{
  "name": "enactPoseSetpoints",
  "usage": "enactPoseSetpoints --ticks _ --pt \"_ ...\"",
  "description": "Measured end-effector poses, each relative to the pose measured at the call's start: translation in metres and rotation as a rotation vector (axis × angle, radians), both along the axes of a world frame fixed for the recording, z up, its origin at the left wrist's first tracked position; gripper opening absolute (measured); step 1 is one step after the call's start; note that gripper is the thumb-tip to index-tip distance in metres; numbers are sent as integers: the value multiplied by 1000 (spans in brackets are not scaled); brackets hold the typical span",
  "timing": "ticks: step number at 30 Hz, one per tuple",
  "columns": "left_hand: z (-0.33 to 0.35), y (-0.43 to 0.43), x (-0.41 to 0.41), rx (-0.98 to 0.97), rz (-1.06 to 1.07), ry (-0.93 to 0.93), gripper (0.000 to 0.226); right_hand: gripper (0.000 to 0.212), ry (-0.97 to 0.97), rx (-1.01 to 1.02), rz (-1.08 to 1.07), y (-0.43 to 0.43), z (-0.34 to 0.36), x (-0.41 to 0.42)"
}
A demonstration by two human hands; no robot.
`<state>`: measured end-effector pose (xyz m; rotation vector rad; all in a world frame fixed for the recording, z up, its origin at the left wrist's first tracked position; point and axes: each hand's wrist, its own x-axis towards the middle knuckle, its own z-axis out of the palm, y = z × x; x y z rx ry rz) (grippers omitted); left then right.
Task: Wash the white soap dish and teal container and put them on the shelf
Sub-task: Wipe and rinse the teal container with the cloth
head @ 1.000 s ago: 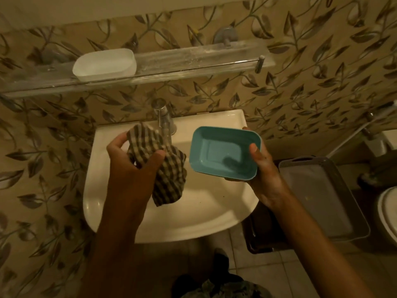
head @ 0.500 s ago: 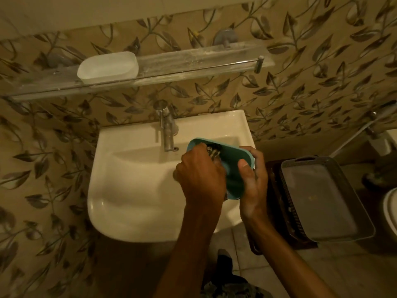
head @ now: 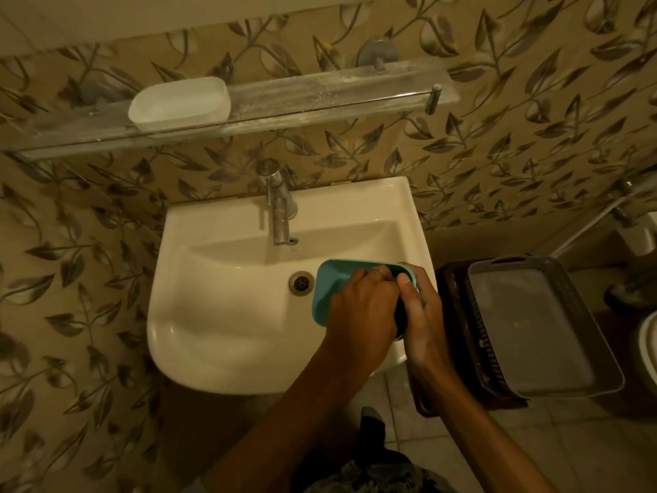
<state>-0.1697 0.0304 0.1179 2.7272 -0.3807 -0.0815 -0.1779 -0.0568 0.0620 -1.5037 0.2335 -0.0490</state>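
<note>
The teal container [head: 329,290] is tilted over the right side of the white sink [head: 220,314]. My right hand [head: 421,307] grips its right end, thumb over the rim. My left hand [head: 362,307] is pressed inside the container; the checked cloth it held a moment ago is almost wholly hidden under it. The white soap dish [head: 179,103] stands on the left part of the glass shelf [head: 320,101] above the sink.
A metal tap [head: 279,211] rises at the back of the sink, and the drain [head: 301,283] lies just left of the container. A grey basket [head: 540,332] sits on a dark crate [head: 458,336] at the right. A toilet edge [head: 649,350] shows at far right.
My left hand carried the checked cloth from the sink's left side into the teal container. Both hands and the container moved lower and to the right over the basin.
</note>
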Motion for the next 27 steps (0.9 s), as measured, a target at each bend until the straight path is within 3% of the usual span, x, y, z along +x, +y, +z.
enactPoseSetpoints --ticks 3,6,10,15,21,27 --pt "-1 3 6 197 61 38 39 52 -48 -22 -13 -5 1 1" --pt "-4 12 6 262 157 92 37 50 -122 -84 -5 -10 0 0" --pt "-5 12 4 348 154 247 53 41 -181 -80 -34 -11 -5 -1" --pt "-5 15 -4 106 163 255 44 25 -282 -137 -59 -10 -7 0" --pt "-2 3 -10 -25 73 238 25 34 -232 -114 -63 -11 -15 0" --pt "-1 -14 -9 -323 78 314 14 43 -250 -84 -65 -15 -17 1"
